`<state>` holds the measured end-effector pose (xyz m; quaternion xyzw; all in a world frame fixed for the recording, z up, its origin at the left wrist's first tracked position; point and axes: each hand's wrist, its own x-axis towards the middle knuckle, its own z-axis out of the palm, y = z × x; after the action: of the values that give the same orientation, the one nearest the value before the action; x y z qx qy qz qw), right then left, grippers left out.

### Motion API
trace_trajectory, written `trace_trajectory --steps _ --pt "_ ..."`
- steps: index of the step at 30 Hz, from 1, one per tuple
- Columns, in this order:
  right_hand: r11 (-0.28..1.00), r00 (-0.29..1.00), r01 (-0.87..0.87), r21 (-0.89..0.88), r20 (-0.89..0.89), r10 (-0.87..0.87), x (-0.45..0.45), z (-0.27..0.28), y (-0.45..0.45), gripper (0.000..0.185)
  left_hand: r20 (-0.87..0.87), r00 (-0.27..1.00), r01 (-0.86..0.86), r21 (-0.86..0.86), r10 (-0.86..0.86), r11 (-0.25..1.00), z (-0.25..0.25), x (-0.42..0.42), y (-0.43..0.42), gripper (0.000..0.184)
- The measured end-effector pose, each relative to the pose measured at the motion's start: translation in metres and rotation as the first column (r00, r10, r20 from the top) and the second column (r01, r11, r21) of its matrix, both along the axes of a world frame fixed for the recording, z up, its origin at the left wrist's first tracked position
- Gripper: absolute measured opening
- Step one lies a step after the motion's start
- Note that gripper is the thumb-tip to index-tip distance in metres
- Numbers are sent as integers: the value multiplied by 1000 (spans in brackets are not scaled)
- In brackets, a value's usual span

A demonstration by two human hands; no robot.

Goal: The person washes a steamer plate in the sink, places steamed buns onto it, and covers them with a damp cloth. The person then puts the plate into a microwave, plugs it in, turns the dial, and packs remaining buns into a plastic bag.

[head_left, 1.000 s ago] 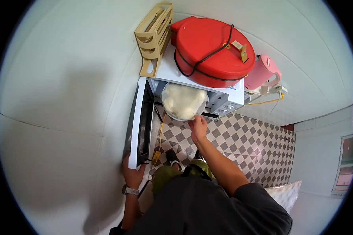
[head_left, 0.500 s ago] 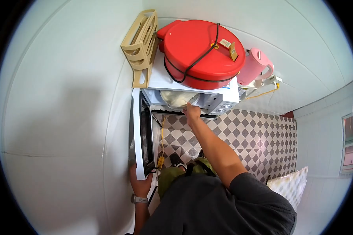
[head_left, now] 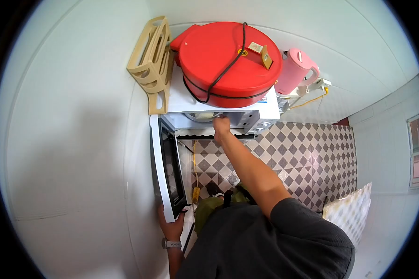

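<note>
The white microwave [head_left: 177, 97] has its door [head_left: 165, 172] swung out to the left. Wrapped round the outer edge of that door is my left hand [head_left: 172, 225], with a grey watch on the wrist. My right hand [head_left: 222, 128] reaches into the front of the cavity, its fingers closed on the near rim of a clear bowl [head_left: 198, 117]. Pale, cream-coloured stuff [head_left: 204, 115] shows in the bowl, most of which is hidden under the microwave's top.
A big red round appliance [head_left: 228, 60] with a black cord sits on the microwave. Left of it stands a beige rack [head_left: 153, 65], right of it a pink kettle [head_left: 295, 72]. A yellow power strip [head_left: 196, 194] lies low by the door; a wrapped panel [head_left: 349, 211] leans at the right.
The bowl has gone from the microwave's front opening deeper into the cavity, with my right hand following it inward. My left hand stays on the open door. The view has shifted somewhat.
</note>
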<state>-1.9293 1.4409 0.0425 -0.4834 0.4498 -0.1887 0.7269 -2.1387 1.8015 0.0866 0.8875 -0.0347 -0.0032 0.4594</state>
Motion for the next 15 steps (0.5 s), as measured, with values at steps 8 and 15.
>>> trace_trajectory --steps 8,15 --pt "1000 974 17 5 226 -18 8 -39 -8 48 -109 994 33 112 -21 993 -11 -3 8 65" --pt "909 929 -370 -194 -69 363 -70 -28 -6 45 -120 991 -44 74 53 996 -33 -6 17 63"
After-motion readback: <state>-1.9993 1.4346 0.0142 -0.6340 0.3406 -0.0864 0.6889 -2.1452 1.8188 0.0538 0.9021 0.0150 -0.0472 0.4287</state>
